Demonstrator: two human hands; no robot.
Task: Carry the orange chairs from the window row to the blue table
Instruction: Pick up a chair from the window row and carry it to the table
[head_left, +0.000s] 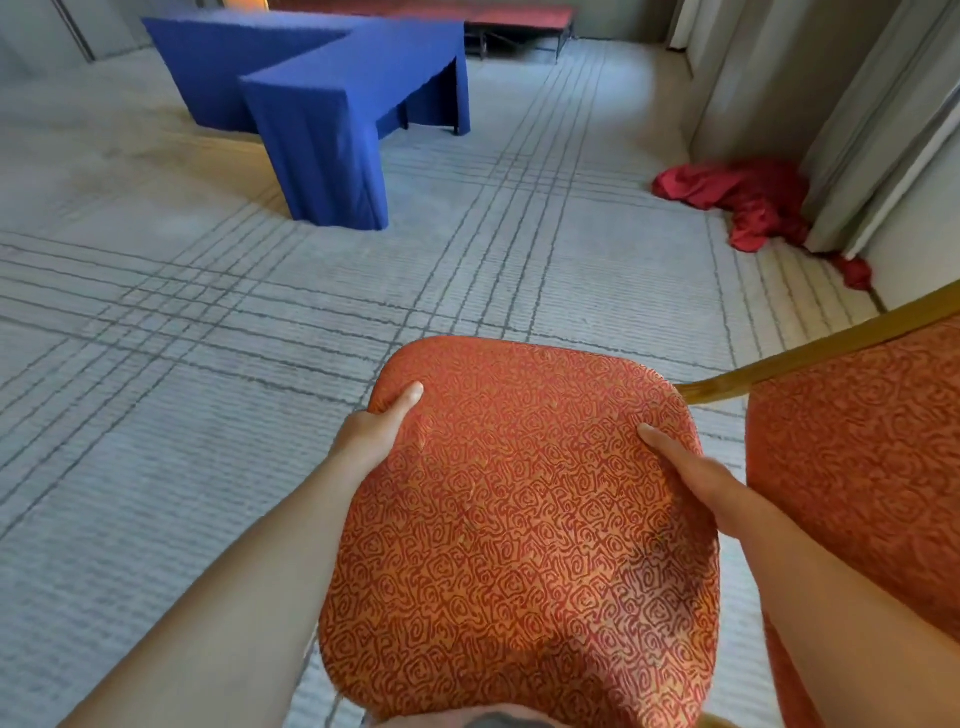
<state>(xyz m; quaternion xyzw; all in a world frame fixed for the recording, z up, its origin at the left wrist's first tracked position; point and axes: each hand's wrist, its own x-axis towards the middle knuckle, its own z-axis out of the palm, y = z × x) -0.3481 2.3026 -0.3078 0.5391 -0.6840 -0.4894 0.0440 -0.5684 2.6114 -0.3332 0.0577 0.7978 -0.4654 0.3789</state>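
While I grip the orange chair (519, 519) by its patterned cushion, it fills the lower centre of the frame, close against my body. My left hand (376, 423) holds the cushion's left edge, thumb lying on top and fingers wrapped out of sight underneath. My right hand (696, 478) holds the right edge the same way, thumb flat on the fabric (the fingers are hidden behind the rim). I cannot see the chair's legs.

At the lower right, just beside it, stands a second chair (857, 441) in the same fabric, its golden frame bar (810, 353) slanting up toward the right edge. The blue table (322, 104), draped to the floor, sits in the upper left, well apart from me across the grey lined carpet (156, 364). A crumpled red cloth (748, 202) lies at the upper right by the wall panels.
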